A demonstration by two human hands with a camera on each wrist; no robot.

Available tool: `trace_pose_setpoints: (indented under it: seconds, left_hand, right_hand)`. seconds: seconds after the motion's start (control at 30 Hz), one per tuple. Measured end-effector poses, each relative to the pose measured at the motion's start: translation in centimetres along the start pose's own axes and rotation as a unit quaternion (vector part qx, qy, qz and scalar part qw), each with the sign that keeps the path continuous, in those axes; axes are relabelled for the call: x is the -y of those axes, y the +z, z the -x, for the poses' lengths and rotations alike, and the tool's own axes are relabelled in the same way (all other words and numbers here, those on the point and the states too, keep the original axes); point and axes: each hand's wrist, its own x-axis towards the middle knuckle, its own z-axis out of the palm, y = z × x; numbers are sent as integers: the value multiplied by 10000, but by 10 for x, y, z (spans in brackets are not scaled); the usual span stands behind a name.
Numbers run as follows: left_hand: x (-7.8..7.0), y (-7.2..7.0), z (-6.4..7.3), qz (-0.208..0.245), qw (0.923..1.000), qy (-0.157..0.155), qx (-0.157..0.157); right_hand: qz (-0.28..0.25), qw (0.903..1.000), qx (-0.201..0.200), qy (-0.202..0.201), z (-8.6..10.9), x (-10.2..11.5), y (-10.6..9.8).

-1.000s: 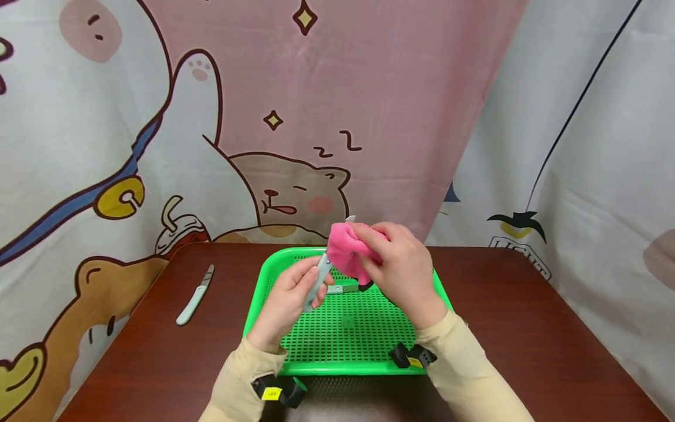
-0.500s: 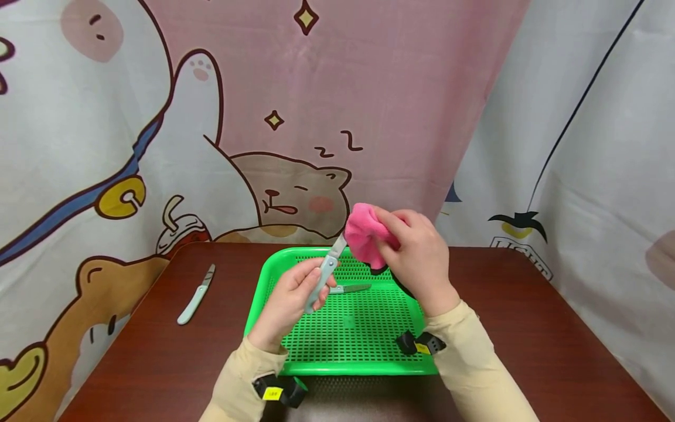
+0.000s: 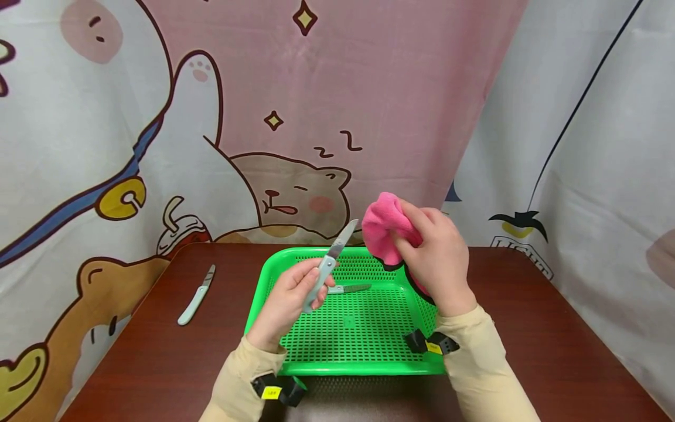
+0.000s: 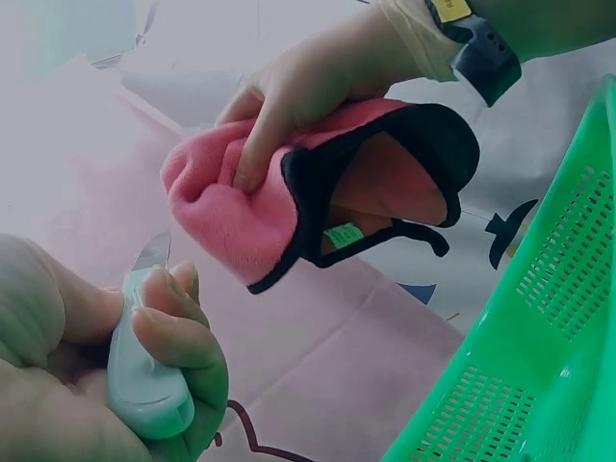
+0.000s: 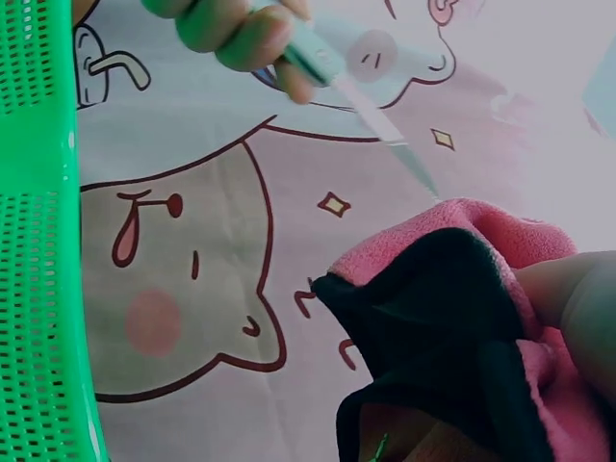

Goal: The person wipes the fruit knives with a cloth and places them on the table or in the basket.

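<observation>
One smooth-handled knife (image 3: pixel 328 265) pinched in L fingers (image 4: pixel 178 339); R fingers (image 3: pixel 416 218) pinch fuzzy pink cloth (image 3: pixel 387 225), blk trim (image 5: pixel 433 298).

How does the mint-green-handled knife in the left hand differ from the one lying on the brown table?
The held mint-green-handled knife is raised in the left hand; the loose mint-green-handled knife lies flat on the brown table. The hand partly covers the held knife's handle; the loose knife's handle shows whole. Both have exposed silvery blades.
</observation>
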Motion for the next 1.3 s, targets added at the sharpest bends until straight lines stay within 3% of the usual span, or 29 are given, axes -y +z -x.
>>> trace_pose_setpoints:
  seconds: [0.2,0.4,0.77,1.03,1.3]
  left_hand:
    - [0,-1,1,31,9999,-5,-115]
    - [-2,-1,1,68,9997,-40,-246]
    - [-3,-3,2,197,9991,-15,-371]
    - [-5,3,4,85,9995,-49,-315]
    - [-7,5,5,82,9997,-36,-217]
  right_hand:
    - [-207,9996,-151,-116,3,4,-9]
    - [-431,9974,-181,-556,8,15,-9]
    - [-574,9882,230,-1402,21,32,10]
    - [-532,9873,326,-1461,25,39,23]
    - [-413,9896,295,-1346,21,36,23]
